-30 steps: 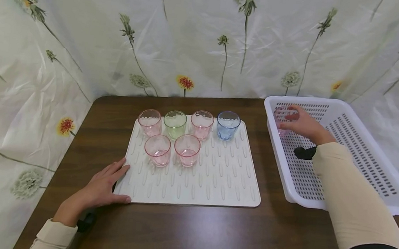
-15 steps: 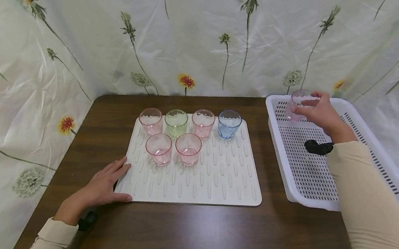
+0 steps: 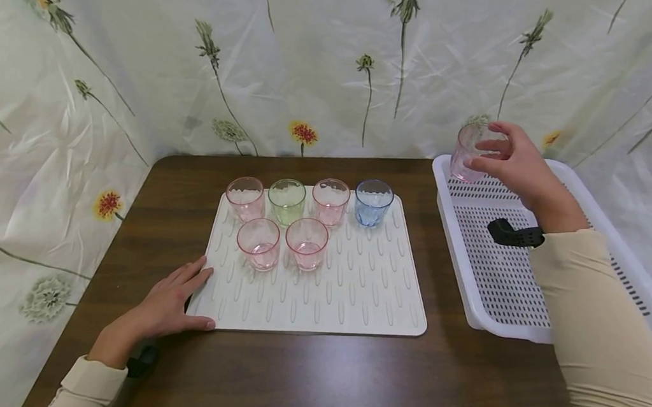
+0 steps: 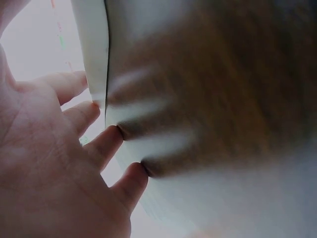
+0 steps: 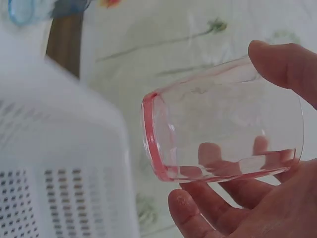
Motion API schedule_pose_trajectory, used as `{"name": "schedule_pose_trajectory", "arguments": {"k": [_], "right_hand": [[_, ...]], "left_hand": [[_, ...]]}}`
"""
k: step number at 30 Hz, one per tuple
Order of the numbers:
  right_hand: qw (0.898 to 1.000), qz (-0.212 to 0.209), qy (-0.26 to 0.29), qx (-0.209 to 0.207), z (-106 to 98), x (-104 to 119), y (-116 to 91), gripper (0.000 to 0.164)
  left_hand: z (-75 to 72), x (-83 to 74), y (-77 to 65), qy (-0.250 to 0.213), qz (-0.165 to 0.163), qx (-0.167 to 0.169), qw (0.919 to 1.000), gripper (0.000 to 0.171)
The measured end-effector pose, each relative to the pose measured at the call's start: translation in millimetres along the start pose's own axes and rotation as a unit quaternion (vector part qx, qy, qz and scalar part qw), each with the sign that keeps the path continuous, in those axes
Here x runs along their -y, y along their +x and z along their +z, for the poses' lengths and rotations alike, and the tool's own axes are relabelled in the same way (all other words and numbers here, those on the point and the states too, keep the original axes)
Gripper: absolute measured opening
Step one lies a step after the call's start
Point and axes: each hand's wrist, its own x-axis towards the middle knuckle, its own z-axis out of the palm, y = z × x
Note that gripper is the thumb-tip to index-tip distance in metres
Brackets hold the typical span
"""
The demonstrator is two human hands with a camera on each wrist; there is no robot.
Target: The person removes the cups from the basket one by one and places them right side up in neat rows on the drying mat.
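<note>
In the head view my right hand (image 3: 526, 171) grips a clear pink glass (image 3: 462, 164) above the back left corner of the white basket (image 3: 456, 265). The right wrist view has this glass (image 5: 218, 116) between thumb and fingers, near the basket wall. My left hand (image 3: 165, 303), fingers spread, rests at the left edge of the white ridged mat (image 3: 364, 302); its fingertips meet the table in the left wrist view. On the mat a back row holds a pink glass (image 3: 245, 202), a green glass (image 3: 286, 205), another pink glass (image 3: 330, 205) and a blue glass (image 3: 372, 204). Two pink glasses (image 3: 306, 246) stand in front.
The brown wooden table (image 3: 312, 381) reaches back to a flower-printed curtain (image 3: 325, 63). The perforated basket stands right of the mat, with a strip of table between them. A dark strap (image 3: 513, 234) is on the right wrist.
My right hand has lifted the pink glass up out of the basket, first to the right, then slightly left and higher. The left hand and the glasses on the mat stay put.
</note>
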Motion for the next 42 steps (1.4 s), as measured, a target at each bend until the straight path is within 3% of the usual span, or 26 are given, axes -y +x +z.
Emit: {"name": "schedule_pose_trajectory", "arguments": {"k": [10, 19, 24, 31, 37, 42], "right_hand": [[0.997, -0.081, 0.017, -0.004, 30, 48, -7, 0.087], [0.995, -0.094, 0.013, 0.017, 46, 54, -11, 0.09], [0.993, -0.11, 0.037, 0.019, 58, 66, -17, 0.089], [0.985, -0.143, 0.096, 0.029, 87, 80, -24, 0.088], [0.98, -0.166, 0.096, 0.049, 110, 87, -25, 0.091], [0.982, -0.157, 0.091, 0.061, 127, 84, -27, 0.093]], "left_hand": [[-0.7, 1.1, -0.4, -0.006, -0.004, 0.0, 1.0, 0.101], [-1.3, -2.1, 0.4, -0.007, 0.006, -0.002, 1.0, 0.101], [-1.0, -0.9, 0.6, -0.006, 0.005, -0.003, 1.0, 0.101], [-0.1, 1.8, 1.3, -0.015, -0.007, 0.005, 0.9999, 0.101], [-1.4, 2.4, 2.1, -0.021, -0.013, 0.013, 0.9996, 0.102], [-1.3, 4.4, 2.4, -0.019, -0.009, 0.013, 0.9997, 0.102]]}}
